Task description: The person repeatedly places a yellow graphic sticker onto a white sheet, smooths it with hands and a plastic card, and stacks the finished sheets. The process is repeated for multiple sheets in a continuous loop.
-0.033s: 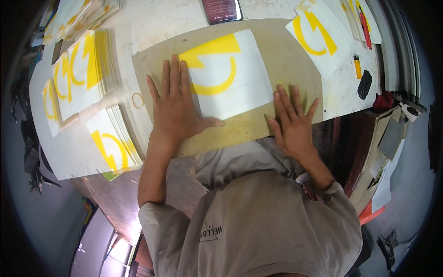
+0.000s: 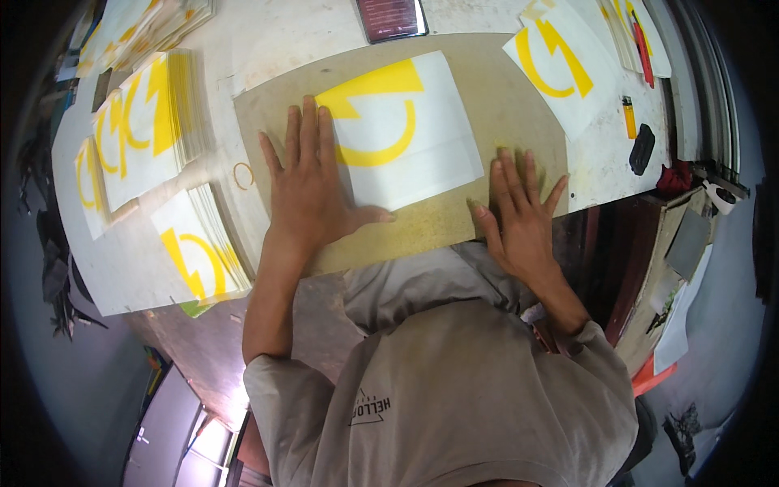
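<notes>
A white sheet (image 2: 430, 154) printed with a yellow bolt-and-curve design lies on a tan board (image 2: 519, 105). My left hand (image 2: 307, 191) rests flat over the sheet's left edge, fingers pointing away from me and thumb stretched along its near corner. Beyond the sheet's right edge, my right hand (image 2: 521, 219) lies on the board with its fingers spread and nothing in them. A small gap separates it from the sheet. Whether the sheet is a single layer or folded, I cannot tell.
Stacks of similar yellow-printed sheets (image 2: 146, 122) and a smaller pile (image 2: 191, 243) lie left. A rubber band (image 2: 243, 176) sits beside the board. Beyond it is a phone (image 2: 392, 20). Rightward are another printed sheet (image 2: 560, 73), a red pen-like tool (image 2: 643, 53), and a yellow lighter (image 2: 629, 118).
My right hand has shifted slightly to the right, away from the sheet's edge. The left hand and the sheet stay in place.
</notes>
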### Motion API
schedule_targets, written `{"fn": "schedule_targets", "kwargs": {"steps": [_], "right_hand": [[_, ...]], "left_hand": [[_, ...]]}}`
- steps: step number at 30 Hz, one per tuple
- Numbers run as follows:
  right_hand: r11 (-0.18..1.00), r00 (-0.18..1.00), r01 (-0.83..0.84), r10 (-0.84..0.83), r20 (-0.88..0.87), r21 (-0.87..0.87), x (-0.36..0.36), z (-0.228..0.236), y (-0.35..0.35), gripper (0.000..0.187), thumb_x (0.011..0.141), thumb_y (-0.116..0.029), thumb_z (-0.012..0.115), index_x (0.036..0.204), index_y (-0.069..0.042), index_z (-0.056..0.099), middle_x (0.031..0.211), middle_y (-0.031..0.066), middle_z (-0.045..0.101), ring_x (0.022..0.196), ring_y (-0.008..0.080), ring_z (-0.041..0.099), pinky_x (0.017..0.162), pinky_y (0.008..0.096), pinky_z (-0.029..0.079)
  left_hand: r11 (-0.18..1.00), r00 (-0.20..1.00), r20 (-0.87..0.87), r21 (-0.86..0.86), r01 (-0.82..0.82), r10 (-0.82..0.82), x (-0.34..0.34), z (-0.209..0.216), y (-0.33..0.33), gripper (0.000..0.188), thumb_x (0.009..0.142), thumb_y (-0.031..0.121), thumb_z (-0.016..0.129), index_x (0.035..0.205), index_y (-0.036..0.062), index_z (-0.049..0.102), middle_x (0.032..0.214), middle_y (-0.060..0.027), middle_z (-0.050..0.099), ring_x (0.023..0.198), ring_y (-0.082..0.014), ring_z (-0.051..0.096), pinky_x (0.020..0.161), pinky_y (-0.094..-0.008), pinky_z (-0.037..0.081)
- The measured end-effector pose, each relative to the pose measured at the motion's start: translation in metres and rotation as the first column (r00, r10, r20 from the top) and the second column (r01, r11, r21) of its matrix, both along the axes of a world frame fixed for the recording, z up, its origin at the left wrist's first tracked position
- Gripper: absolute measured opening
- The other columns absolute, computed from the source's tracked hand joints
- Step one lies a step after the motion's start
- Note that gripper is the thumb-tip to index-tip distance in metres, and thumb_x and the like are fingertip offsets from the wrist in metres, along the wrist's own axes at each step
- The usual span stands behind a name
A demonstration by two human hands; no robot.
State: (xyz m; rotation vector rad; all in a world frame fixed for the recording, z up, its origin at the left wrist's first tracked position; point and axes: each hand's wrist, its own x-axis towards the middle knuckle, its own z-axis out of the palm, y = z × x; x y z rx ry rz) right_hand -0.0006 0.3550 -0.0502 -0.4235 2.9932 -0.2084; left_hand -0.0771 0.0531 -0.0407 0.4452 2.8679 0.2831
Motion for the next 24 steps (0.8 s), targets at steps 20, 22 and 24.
{"fn": "schedule_targets", "kwargs": {"steps": [20, 22, 24], "right_hand": [[0.933, 0.99, -0.091, 0.048, -0.13, -0.347, 0.006, -0.011, -0.07, 0.036, 0.092, -0.026, 0.072, 0.126, -0.014, 0.071, 0.146, 0.0083, 0.057, 0.142, 0.0353, 0.045, 0.119, 0.0725, 0.006], [0.928, 0.964, -0.102, 0.004, -0.266, -0.358, -0.002, -0.018, -0.049, 0.032, 0.089, -0.02, 0.076, 0.12, -0.012, 0.072, 0.132, 0.0078, 0.065, 0.131, 0.0328, 0.055, 0.121, 0.0663, 0.014], [0.938, 0.93, 0.009, -0.136, -0.342, -0.348, -0.01, -0.021, -0.044, 0.03, 0.085, -0.017, 0.079, 0.114, -0.011, 0.071, 0.116, 0.0068, 0.065, 0.116, 0.029, 0.059, 0.114, 0.0591, 0.023]], "left_hand": [[1.0, 0.991, -0.132, 0.019, -0.007, 0.009, 0.003, -0.008, -0.004, 0.102, 0.09, 0.073, 0.06, 0.159, 0.002, 0.035, 0.166, -0.028, 0.027, 0.155, -0.0465, 0.023, 0.119, -0.0749, 0.008], [0.999, 0.987, -0.159, 0.024, -0.024, 0.027, 0.006, -0.008, -0.002, 0.098, 0.088, 0.072, 0.062, 0.16, 0.011, 0.038, 0.165, -0.028, 0.029, 0.154, -0.047, 0.025, 0.118, -0.0762, 0.009], [1.0, 0.986, -0.167, 0.012, -0.025, 0.027, 0.007, -0.008, -0.001, 0.094, 0.086, 0.072, 0.065, 0.16, 0.0199, 0.041, 0.164, -0.0281, 0.03, 0.153, -0.0475, 0.026, 0.117, -0.0779, 0.01]]}}
